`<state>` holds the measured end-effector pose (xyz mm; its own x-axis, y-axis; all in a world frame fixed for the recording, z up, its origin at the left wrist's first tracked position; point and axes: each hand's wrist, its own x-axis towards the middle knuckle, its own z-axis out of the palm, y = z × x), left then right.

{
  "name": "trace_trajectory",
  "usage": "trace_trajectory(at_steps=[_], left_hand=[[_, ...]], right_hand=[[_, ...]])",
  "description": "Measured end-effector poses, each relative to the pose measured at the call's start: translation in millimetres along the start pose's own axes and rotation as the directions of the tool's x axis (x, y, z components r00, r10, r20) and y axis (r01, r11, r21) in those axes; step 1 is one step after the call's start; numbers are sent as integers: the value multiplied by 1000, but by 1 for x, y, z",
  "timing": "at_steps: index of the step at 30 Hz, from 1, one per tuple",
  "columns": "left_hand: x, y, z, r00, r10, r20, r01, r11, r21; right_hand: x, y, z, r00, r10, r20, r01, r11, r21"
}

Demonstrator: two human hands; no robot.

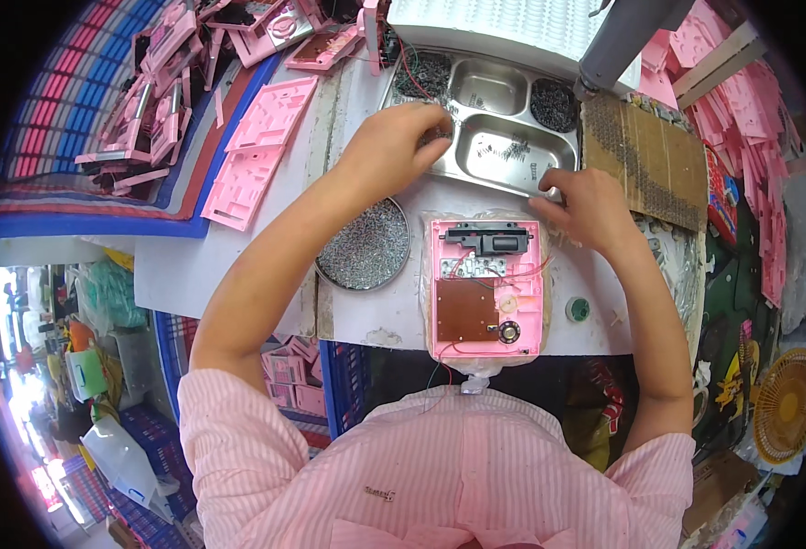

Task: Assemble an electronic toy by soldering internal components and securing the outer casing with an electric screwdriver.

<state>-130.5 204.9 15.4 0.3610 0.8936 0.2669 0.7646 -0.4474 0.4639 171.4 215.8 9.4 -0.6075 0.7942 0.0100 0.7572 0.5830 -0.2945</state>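
A steel compartment tray (513,183) lies at the far side of the bench, holding small dark parts and springs. My left hand (394,142) reaches over its left compartment with bent fingers; anything in their grasp is hidden. At the tray's front right corner is my right hand (591,206), its thumb and forefinger apart and nothing visible between them. Nearer to me lies an open pink plastic casing (441,352), with a black mechanism (494,240), a brown board (465,311), a round part (509,331) and thin wires inside. Neither hand touches the casing.
Left of the casing stands a round dish (364,245) of small metal pieces. Pink panels (257,151) lie beyond it, beside a blue-edged crate (179,224) piled with pink assemblies. Cardboard (650,160) and a grey post (627,46) border the tray. A small green-topped container (578,309) sits right.
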Motion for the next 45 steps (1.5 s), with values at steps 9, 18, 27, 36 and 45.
trace_trajectory(at_steps=[9,18,27,36,45], left_hand=[[13,-19,18,989,-142,49,136,985,111],[44,36,64,992,121,-46,-125,988,-90],[76,39,77,977,53,205,-86,984,155],[89,48,89,954,-117,276,45,967,253],[65,22,80,942,127,311,-214,941,261]], right_hand=[[-22,17,-7,994,58,-96,-44,990,137],[-38,26,-19,972,138,-192,-90,966,242],[-89,34,-25,903,424,-63,-208,562,801],[-134,45,-13,851,479,214,-363,244,899],[-135,29,-11,861,494,119,-337,381,861]])
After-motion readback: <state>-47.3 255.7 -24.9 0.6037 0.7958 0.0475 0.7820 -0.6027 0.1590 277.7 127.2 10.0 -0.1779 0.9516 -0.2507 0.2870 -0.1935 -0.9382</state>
